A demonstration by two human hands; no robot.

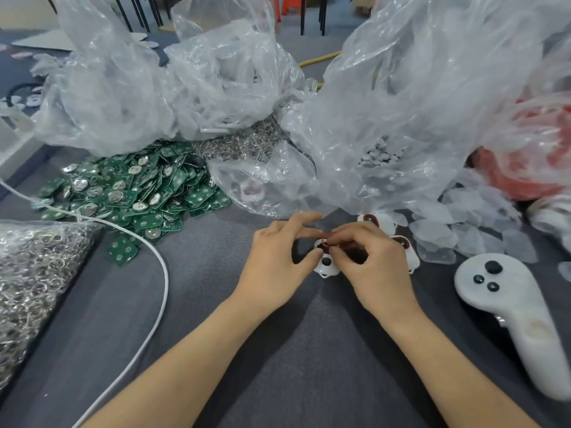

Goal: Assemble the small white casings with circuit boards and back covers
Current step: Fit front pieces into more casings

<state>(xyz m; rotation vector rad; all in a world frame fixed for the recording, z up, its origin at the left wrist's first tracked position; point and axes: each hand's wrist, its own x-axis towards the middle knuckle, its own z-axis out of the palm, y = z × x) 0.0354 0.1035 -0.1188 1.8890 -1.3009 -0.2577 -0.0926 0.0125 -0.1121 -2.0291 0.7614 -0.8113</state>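
Both hands meet over a small white casing (326, 264) with black buttons, just above the grey table. My left hand (278, 257) pinches the casing's left side between thumb and fingers. My right hand (367, 261) pinches a thin red ring (328, 236) at the casing's top. A heap of green circuit boards (136, 186) lies at the left. Other white casings (377, 222) lie just behind my right hand, and translucent covers (457, 230) are scattered to the right.
Big crumpled clear plastic bags (216, 81) fill the back. A bag of metal rings (34, 282) sits at the left edge, with a white cable (160, 273) curving past it. A white controller (513, 307) lies at the right. A red item in plastic (531, 168) is far right.
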